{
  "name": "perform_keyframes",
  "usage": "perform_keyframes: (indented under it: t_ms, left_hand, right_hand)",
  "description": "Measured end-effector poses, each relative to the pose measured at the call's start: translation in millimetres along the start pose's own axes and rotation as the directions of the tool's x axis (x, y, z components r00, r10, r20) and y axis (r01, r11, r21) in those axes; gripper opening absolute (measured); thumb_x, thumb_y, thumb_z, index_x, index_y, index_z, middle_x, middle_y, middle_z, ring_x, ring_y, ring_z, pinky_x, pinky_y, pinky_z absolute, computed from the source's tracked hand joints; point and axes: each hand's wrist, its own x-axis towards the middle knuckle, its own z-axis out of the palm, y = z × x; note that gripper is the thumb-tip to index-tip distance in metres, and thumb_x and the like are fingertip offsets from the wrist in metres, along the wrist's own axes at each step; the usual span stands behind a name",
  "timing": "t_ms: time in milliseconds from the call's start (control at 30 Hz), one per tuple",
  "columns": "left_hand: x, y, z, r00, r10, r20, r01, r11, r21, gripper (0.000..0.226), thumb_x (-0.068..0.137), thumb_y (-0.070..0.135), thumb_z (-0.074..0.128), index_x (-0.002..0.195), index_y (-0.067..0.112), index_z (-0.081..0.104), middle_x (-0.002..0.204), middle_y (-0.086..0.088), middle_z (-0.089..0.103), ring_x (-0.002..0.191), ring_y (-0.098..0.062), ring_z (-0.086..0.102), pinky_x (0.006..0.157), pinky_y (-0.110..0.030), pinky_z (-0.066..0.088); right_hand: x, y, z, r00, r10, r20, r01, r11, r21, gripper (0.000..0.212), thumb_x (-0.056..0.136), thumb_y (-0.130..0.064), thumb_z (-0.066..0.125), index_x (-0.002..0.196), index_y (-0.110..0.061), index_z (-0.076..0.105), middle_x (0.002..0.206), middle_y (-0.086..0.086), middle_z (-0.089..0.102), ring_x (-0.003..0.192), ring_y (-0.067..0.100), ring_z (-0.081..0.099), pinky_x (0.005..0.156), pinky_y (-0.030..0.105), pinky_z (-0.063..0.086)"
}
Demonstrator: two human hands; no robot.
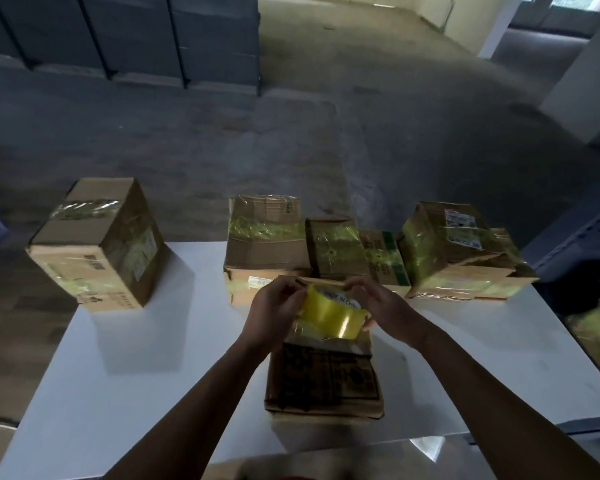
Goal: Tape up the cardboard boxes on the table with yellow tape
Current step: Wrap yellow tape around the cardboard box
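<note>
I have both hands clamped on the yellow tape roll (329, 315). My left hand (274, 311) pinches its near-left edge, and my right hand (378, 303) curls round the far side. I judge I am picking for the loose end, though I cannot see it.

The roll hovers just above the far end of a flat cardboard box (326, 379) lying on the worktop (153, 358) directly beneath my hands. Its near face shows no yellow band. The sheen under the roll is too unclear to call.

Beyond my hands, a cluster of boxes (336, 247) already carries yellow wrap. So does the tall box (97, 244), well off to the left. By my reckoning most of the job is done and this box is left.
</note>
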Motion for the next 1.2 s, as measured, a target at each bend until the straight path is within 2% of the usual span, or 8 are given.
perform_keyframes:
  t_ms: [100, 167, 233, 367, 633, 900, 1067, 1200]
  left_hand:
    - [2, 2, -4, 0.989, -0.142, -0.033, 0.14, 0.989, -0.054, 0.02, 0.092, 0.007, 0.059, 0.077, 0.019, 0.063, 0.077, -0.003, 0.065, 0.062, -0.008, 0.062, 0.054, -0.026, 0.056]
    - [2, 3, -5, 0.971, -0.239, -0.018, 0.238, 0.969, -0.066, 0.017, 0.094, 0.009, 0.058, 0.078, 0.014, 0.062, 0.078, -0.006, 0.064, 0.062, -0.011, 0.063, 0.053, -0.026, 0.057]
    - [1, 4, -5, 0.951, -0.309, 0.017, 0.309, 0.947, -0.093, 0.017, 0.094, 0.01, 0.058, 0.078, 0.009, 0.062, 0.075, -0.008, 0.064, 0.061, -0.013, 0.064, 0.051, -0.024, 0.055]
    - [-2, 9, -6, 0.914, -0.393, 0.104, 0.405, 0.898, -0.173, 0.023, 0.095, 0.01, 0.057, 0.072, 0.007, 0.063, 0.066, -0.007, 0.063, 0.056, -0.012, 0.064, 0.05, -0.022, 0.052]
    - [0, 20, -9, 0.89, -0.426, 0.165, 0.454, 0.863, -0.221, 0.031, 0.097, 0.006, 0.052, 0.067, 0.002, 0.061, 0.062, -0.012, 0.055, 0.051, -0.017, 0.053, 0.045, -0.02, 0.047]
    - [0, 14, -10, 0.77, -0.505, 0.391, 0.638, 0.6, -0.482, 0.012, 0.093, -0.002, 0.052, 0.087, -0.008, 0.059, 0.066, -0.009, 0.05, 0.053, -0.013, 0.053, 0.05, -0.02, 0.048]
    - [-3, 8, -8, 0.768, -0.544, 0.338, 0.64, 0.651, -0.408, 0.017, 0.094, -0.001, 0.052, 0.085, -0.009, 0.065, 0.073, -0.013, 0.057, 0.06, -0.015, 0.055, 0.052, -0.022, 0.051]
    - [4, 4, -29, 0.822, -0.497, 0.279, 0.568, 0.756, -0.326, 0.016, 0.097, 0.005, 0.051, 0.09, -0.007, 0.06, 0.07, -0.011, 0.054, 0.06, -0.016, 0.056, 0.054, -0.024, 0.05]
  right_hand:
    - [-2, 0, 4, 0.998, 0.052, 0.04, -0.054, 0.997, 0.057, 0.039, 0.096, -0.042, 0.036, 0.11, -0.017, 0.061, 0.096, 0.011, 0.061, 0.078, 0.021, 0.062, 0.063, 0.023, 0.054]
    - [-3, 1, 6, 1.0, 0.017, 0.018, -0.018, 0.996, 0.089, 0.051, 0.088, -0.049, 0.036, 0.118, -0.014, 0.058, 0.102, 0.008, 0.062, 0.089, 0.014, 0.062, 0.069, 0.017, 0.052]
    - [-4, -1, 7, 0.998, -0.066, 0.001, 0.065, 0.991, 0.116, 0.045, 0.085, -0.049, 0.039, 0.111, -0.019, 0.061, 0.103, 0.0, 0.062, 0.089, 0.003, 0.059, 0.068, 0.013, 0.048]
    - [-3, -9, 11, 0.988, -0.155, 0.009, 0.153, 0.98, 0.126, 0.039, 0.093, -0.051, 0.046, 0.079, -0.018, 0.061, 0.069, -0.01, 0.055, 0.069, 0.006, 0.053, 0.063, 0.019, 0.041]
    - [2, -23, 9, 0.972, -0.233, -0.045, 0.236, 0.966, 0.103, 0.042, 0.089, -0.044, 0.046, 0.071, -0.008, 0.057, 0.064, 0.0, 0.047, 0.062, 0.013, 0.049, 0.056, 0.021, 0.037]
    - [6, -20, 10, 0.982, -0.166, -0.087, 0.179, 0.969, 0.173, 0.048, 0.101, -0.031, 0.04, 0.058, -0.028, 0.058, 0.054, -0.011, 0.052, 0.053, 0.001, 0.051, 0.055, 0.013, 0.041]
    - [11, -21, 7, 0.973, -0.218, -0.081, 0.221, 0.975, 0.033, 0.056, 0.089, -0.045, 0.047, 0.068, 0.006, 0.05, 0.062, 0.006, 0.045, 0.059, 0.014, 0.048, 0.058, 0.025, 0.04]
    - [10, -9, -4, 0.971, -0.224, -0.084, 0.21, 0.965, -0.156, 0.06, 0.084, -0.054, 0.049, 0.084, 0.005, 0.064, 0.079, 0.023, 0.062, 0.074, 0.032, 0.06, 0.067, 0.043, 0.049]
